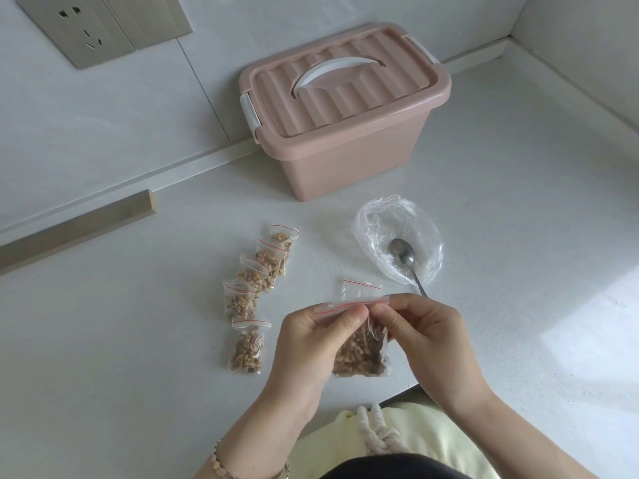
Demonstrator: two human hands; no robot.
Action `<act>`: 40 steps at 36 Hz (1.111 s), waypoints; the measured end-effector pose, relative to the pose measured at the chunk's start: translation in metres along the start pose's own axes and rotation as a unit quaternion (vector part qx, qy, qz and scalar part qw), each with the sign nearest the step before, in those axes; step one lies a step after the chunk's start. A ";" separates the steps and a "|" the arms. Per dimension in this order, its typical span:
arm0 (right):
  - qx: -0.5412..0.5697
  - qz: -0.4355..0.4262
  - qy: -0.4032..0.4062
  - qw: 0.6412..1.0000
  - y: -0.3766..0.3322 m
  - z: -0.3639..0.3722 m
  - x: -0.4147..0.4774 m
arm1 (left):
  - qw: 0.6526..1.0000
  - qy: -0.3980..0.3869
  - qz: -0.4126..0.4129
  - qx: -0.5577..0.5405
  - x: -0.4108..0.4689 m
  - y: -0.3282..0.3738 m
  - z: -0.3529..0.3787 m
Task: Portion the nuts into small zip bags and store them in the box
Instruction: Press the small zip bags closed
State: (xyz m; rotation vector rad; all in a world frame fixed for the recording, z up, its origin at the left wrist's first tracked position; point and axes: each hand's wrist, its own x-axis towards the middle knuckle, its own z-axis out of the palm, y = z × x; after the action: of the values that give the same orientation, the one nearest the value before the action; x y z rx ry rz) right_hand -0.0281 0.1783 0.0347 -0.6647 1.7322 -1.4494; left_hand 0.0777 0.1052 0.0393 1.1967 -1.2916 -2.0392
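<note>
Both hands hold a small zip bag of nuts (361,354) just above the counter. My left hand (311,340) pinches the red-lined zip strip at its left part, and my right hand (425,326) pinches it at the right. Several filled zip bags (254,288) lie in a row to the left. One empty zip bag (359,288) lies flat behind my hands. The pink box (345,112) stands at the back with its lid on and its white handle down.
A crumpled clear plastic bag (397,236) lies right of centre with a metal spoon (408,261) resting in it. The white counter (138,340) meets the wall at the back, with a socket plate (83,29) at upper left. The counter edge runs just below my hands.
</note>
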 end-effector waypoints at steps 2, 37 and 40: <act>0.023 0.006 0.015 1.000 0.000 0.001 0.000 | 1.000 0.026 0.015 0.008 0.000 -0.001 0.001; 0.014 -0.009 0.014 1.000 -0.003 -0.010 -0.001 | 0.999 0.026 0.041 0.023 -0.006 0.003 -0.002; 0.016 -0.016 0.023 0.999 -0.004 -0.012 -0.001 | 0.998 0.037 0.040 0.020 -0.005 0.004 -0.003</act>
State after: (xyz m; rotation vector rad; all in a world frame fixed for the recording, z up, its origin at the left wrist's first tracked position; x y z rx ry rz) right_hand -0.0377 0.1844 0.0398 -0.6504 1.7375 -1.5216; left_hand 0.0827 0.1053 0.0446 1.2066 -1.3295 -1.9033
